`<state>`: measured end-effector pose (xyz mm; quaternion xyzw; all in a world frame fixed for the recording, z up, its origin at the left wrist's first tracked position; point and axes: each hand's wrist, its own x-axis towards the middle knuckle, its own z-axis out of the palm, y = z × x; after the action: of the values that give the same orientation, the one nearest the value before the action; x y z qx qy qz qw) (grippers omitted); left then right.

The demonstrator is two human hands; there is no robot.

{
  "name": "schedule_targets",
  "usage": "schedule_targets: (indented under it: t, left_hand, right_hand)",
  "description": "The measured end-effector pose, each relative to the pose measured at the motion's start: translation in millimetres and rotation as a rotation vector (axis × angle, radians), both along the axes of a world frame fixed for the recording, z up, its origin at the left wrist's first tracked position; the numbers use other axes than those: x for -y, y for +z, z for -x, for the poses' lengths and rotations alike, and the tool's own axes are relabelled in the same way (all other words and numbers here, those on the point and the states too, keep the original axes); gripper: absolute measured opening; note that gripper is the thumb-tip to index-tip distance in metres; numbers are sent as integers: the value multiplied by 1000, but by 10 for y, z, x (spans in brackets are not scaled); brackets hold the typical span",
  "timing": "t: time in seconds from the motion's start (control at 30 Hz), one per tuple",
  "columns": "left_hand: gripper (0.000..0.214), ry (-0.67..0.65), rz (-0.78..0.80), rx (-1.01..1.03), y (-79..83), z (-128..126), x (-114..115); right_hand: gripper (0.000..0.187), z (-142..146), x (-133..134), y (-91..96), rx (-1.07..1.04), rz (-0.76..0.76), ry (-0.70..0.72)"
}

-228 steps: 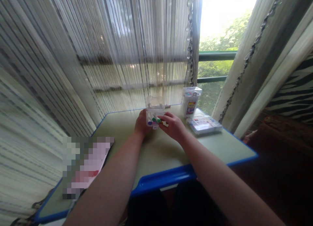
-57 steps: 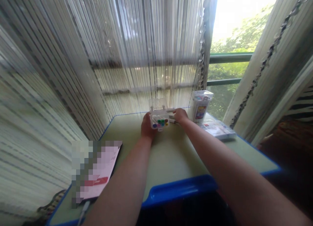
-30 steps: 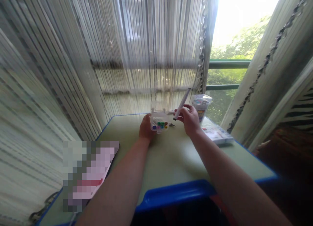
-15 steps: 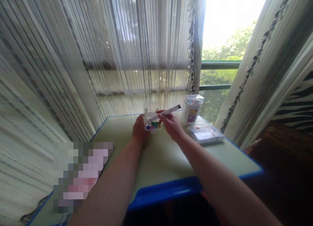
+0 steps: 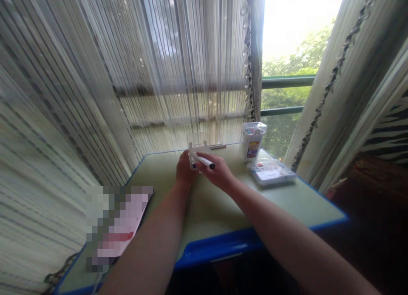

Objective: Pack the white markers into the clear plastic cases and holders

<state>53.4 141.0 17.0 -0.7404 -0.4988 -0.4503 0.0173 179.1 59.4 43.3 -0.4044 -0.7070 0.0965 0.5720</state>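
A small clear plastic marker box with its lid up stands at the far middle of the green table. My left hand is wrapped round the box's left side. My right hand pinches a white marker with a black cap, which lies across the front of the box with its cap end pointing right. The coloured marker ends inside the box are mostly hidden behind my right hand.
A tall clear tub with a label and a flat clear case sit at the far right. One marker lies behind the box. A blurred pink sheet lies at the left. Curtains close in on both sides.
My right hand reached behind the box, lifted a white black-capped marker, swung it down and now holds it level at the box's open front. The left hand stayed on the box.
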Motion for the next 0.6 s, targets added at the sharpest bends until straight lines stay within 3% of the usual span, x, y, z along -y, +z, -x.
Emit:
schedule_targets:
  t: [0.2,0.37,0.6]
  left_hand:
    - [29,-16,16,-1,11,4,29]
    - [32,-10,7,-8,11,-10,41]
    - [31,-16,13,-34,-9,-21,12]
  right_hand:
    - [23,-19,-4,9,-49,77,-44]
    - [14,-43,-42,5,-15,3,-27]
    - [21,-81,-79,-36,128,-72,7]
